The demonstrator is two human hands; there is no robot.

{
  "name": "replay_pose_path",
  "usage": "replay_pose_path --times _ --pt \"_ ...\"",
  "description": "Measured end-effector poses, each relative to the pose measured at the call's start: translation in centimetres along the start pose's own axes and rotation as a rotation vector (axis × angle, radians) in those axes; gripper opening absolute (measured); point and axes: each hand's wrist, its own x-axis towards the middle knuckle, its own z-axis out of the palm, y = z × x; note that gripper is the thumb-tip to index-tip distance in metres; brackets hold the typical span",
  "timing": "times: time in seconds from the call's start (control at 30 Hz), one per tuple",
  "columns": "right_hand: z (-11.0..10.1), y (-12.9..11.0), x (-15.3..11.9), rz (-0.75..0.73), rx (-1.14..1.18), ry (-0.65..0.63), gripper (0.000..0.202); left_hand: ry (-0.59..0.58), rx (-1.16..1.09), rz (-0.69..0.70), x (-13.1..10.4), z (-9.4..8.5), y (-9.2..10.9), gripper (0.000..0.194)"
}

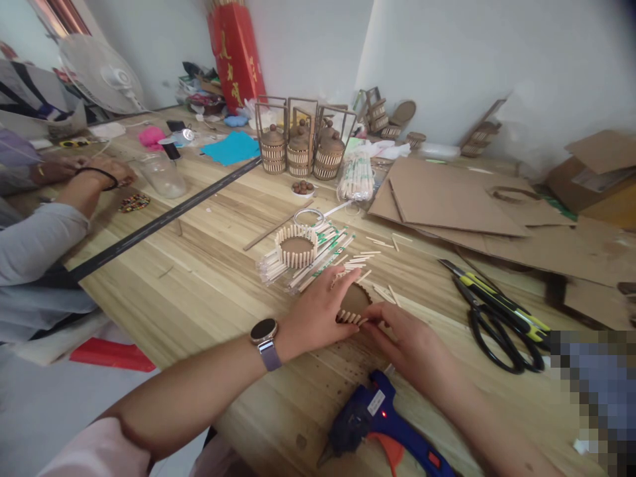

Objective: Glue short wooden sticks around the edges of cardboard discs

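Note:
My left hand (318, 311), with a watch on its wrist, grips a round brown cardboard base (356, 301) resting on the table. Short wooden sticks (350, 318) stand upright along the near part of its rim. At the right side of that rim, the fingertips of my right hand (405, 334) pinch a short pale stick, partly hidden by the fingers. Just beyond is a similar ring of upright sticks (297, 258) around a cardboard disc, sitting on wrapped sticks (325, 255). Loose cut sticks (358, 263) lie behind my hands. A blue glue gun (375, 417) with a lit red light lies nearest me.
Black scissors (489, 331) and a yellow-green utility knife (501, 298) lie at right, before cardboard sheets (457, 192). Lidded stick baskets (298, 149) and a bowl of brown beads (303, 188) stand behind. At left, another person's hands (102, 173) work near a plastic jar (166, 177).

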Motion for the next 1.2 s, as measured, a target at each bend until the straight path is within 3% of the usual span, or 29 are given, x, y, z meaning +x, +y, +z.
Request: replay_pose_path --times 0.37,1.2 --pt "0.80 0.25 -0.35 -0.086 -0.072 0.045 0.011 0.014 -0.024 0.012 0.04 0.05 -0.07 0.087" --pt "0.45 0.05 -0.23 -0.070 -0.067 0.012 0.014 0.019 0.050 0.011 0.08 0.48 0.15 0.088"
